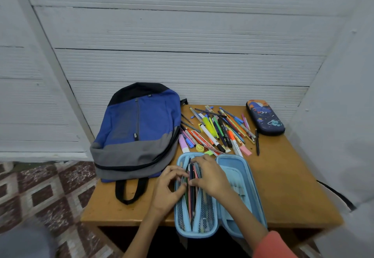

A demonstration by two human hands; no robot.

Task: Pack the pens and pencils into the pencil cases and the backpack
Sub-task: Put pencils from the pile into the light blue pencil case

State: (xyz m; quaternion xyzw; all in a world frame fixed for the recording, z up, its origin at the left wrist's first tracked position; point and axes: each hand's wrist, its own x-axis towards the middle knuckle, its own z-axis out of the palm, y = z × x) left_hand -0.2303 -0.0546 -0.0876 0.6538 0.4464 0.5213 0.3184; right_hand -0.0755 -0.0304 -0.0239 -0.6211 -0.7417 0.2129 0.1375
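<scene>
Open blue pencil case on the counter: left hand and right hand pinch pencils inside; loose pens beyond them, backpack further left

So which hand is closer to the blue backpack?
Left. The left hand sits just beside the blue backpack, pinching pencils in the open light blue pencil case. The right hand grips the same pencils from the far side.

A light-blue pencil case is laid open nearest the viewer, with a bundle of pencils tucked lengthwise in its left mesh half. Loose pens and pencils are heaped behind it, between a flat blue-grey backpack and a closed space-print case.
</scene>
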